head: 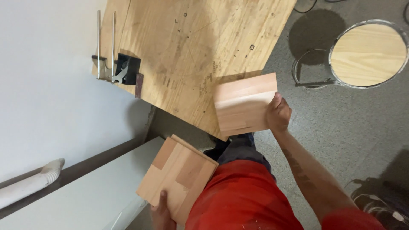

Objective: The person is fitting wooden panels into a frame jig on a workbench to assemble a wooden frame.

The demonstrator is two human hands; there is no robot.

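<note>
Scuffed plywood workbench (183,51), grey floor (353,123)

Colours: the pinkish-tan jointed wood panel (245,104) in my right hand (279,114); a patchwork brown-and-tan wood panel (177,176) in my left hand (162,213); yellow-brown stained plywood benchtop (191,47); my red shirt (243,200).

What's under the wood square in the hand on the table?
Under the wood square, held by the right hand, lies the plywood table; its near corner overhangs the grey floor. The covered patch of table is hidden.
</note>
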